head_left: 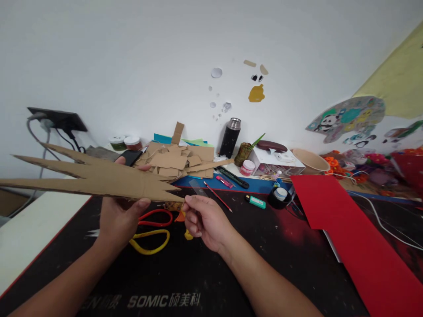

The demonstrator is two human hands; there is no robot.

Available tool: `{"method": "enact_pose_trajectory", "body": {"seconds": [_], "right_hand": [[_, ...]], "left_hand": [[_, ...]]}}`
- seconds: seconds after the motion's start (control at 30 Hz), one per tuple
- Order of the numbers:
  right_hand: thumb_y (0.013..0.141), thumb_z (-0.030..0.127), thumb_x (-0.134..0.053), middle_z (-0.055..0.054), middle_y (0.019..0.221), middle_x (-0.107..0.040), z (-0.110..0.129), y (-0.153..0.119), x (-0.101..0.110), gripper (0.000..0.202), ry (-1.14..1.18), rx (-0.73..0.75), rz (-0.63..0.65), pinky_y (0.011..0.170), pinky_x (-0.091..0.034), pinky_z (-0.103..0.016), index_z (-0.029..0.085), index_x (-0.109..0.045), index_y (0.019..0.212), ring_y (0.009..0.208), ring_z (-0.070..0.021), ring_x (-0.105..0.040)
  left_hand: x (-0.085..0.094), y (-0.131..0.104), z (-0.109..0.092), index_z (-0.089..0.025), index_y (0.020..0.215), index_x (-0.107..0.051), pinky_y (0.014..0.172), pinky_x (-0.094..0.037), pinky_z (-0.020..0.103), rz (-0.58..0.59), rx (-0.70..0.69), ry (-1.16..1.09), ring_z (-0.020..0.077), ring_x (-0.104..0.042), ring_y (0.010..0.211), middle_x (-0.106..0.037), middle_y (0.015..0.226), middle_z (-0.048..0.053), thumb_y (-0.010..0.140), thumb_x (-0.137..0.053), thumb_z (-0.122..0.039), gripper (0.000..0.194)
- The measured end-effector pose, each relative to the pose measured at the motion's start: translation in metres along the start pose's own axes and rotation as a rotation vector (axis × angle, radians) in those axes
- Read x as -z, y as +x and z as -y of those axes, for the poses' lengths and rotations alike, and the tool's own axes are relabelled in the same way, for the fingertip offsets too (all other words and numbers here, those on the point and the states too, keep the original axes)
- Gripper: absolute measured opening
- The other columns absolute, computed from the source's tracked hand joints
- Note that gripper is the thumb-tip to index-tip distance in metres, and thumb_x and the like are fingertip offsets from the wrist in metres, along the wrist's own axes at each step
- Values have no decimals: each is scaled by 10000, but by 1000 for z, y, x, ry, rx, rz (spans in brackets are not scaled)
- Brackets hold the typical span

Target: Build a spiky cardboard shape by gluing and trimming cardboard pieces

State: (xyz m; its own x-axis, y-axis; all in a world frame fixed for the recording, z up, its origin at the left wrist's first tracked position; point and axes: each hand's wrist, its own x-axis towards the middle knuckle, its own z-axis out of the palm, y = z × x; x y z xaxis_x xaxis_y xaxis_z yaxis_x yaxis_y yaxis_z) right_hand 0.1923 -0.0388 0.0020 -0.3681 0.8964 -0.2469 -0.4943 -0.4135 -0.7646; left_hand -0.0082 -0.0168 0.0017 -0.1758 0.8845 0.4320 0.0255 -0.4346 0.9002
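Observation:
A spiky cardboard cutout (112,178) is raised over the dark desk mat, its long points to the left and short points to the right. My left hand (117,218) grips its middle from below, with fingertips showing over the far edge. With thumb and fingers closed, my right hand (205,218) pinches the tip of the lowest right-hand point. Scissors with red and yellow handles (152,240) lie beneath the cutout, their blades partly hidden by my left hand. Small orange and yellow pieces (188,233) are partly covered by my right hand.
Behind the hands is a heap of cardboard scraps (170,160). A black thermos (230,138) stands by the wall. A utility knife (233,177), a pencil (218,197) and a green lighter (256,201) lie beyond my right hand. Red card (350,237) spreads across the right side.

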Motion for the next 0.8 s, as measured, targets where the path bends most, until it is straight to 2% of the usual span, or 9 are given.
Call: {"method": "enact_pose_trajectory", "body": {"seconds": [0.13,0.37,0.57,0.7,0.8], "right_hand": [[778,531,-847,92,497,-466,0,0,0,409,2,-2,2,362,-201,-199,179,-639,770,383,-69,-408],[780,531,-836,75,530,-492,1,-2,0,406,4,-8,-13,369,-204,-201,164,-665,799,392,-70,-426],[789,556,-817,67,545,-521,0,2,2,425,-19,12,-43,366,-190,-208,153,-694,840,388,-76,-437],[811,637,-777,61,554,-529,2,3,1,501,-13,-4,-27,364,-193,-218,143,-715,865,384,-74,-430],[805,676,-781,59,551,-533,2,2,0,538,-15,-20,-10,363,-198,-220,147,-705,859,383,-76,-433]], "left_hand": [[-1,0,-1,-428,1541,-485,1229,-426,691,4,-2,10,441,-567,1427,-703,1439,31,775,-871,-666,890],[5,4,11,-281,1612,-423,1203,-452,638,-9,-56,28,382,-647,1315,-702,1418,134,759,-896,-612,1030],[5,4,10,-251,1615,-413,1179,-491,521,-43,-38,-27,350,-650,1320,-697,1427,155,765,-904,-585,1037],[2,3,4,-240,1637,-380,1175,-496,495,-33,-2,-35,356,-626,1361,-664,1484,171,807,-880,-553,1018],[1,2,3,-265,1623,-410,1150,-524,493,-32,4,-39,370,-644,1338,-679,1463,155,784,-891,-560,1011]]}}
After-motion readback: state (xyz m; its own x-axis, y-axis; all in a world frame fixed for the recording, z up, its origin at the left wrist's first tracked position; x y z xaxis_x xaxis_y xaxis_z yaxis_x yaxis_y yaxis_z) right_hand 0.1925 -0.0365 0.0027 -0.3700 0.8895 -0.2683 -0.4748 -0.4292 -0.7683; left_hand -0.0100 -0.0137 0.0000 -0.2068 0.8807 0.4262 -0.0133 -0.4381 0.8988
